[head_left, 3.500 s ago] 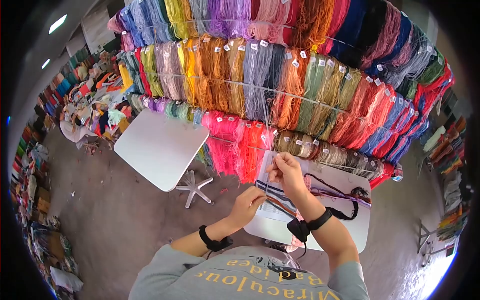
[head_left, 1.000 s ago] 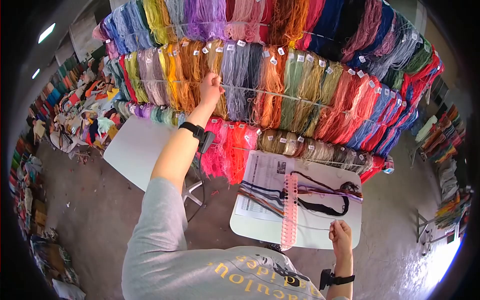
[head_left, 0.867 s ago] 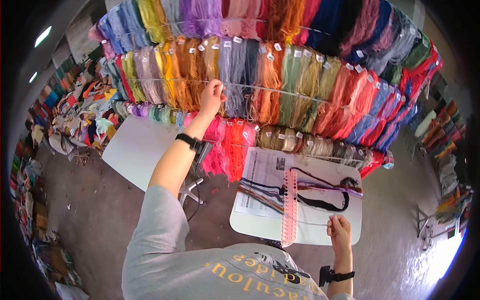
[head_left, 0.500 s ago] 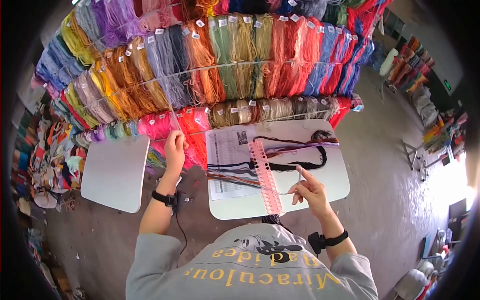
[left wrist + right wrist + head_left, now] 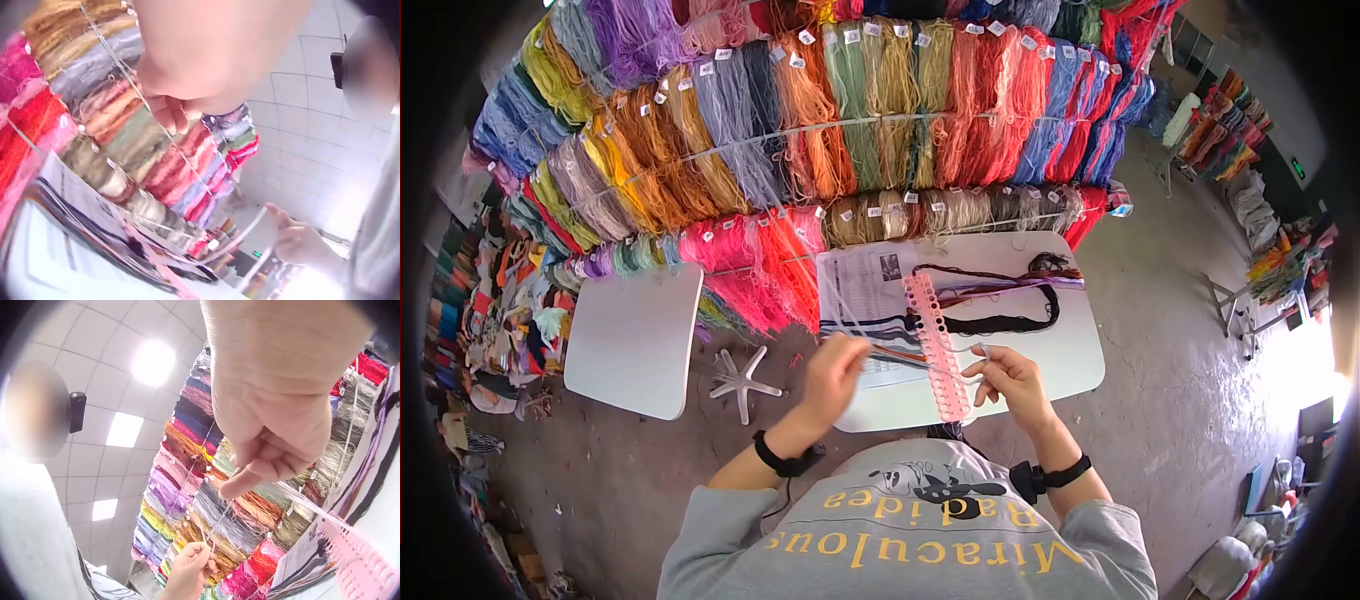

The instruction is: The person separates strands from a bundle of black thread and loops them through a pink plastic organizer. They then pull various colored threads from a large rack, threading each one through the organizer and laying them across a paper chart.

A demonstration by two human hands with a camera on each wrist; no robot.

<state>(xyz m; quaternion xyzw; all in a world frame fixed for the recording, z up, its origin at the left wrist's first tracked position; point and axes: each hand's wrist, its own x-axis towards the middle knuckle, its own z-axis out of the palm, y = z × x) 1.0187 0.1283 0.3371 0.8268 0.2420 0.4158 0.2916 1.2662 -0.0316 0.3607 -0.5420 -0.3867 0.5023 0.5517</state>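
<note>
In the head view my left hand, a little blurred, is curled over the left front edge of the near table. It pinches pale grey thread, shown between its fingertips in the right wrist view. My right hand holds a looped end of grey thread between thumb and fingers, to the right of the pink perforated strip. Strands run from this hand across the strip. Dark, blue, grey and brown threads pass through its holes, and a black skein lies to its right.
A printed sheet lies under the threads on the near table. Behind it rises a rack of tagged, colourful skeins. Another white table stands to the left, with a wheeled base beside it. Heaped fabric fills the far left.
My left hand has come down from high before the rack to the near table, closer to my right hand. The right hand has moved in toward the pink strip. The head view has turned rightward.
</note>
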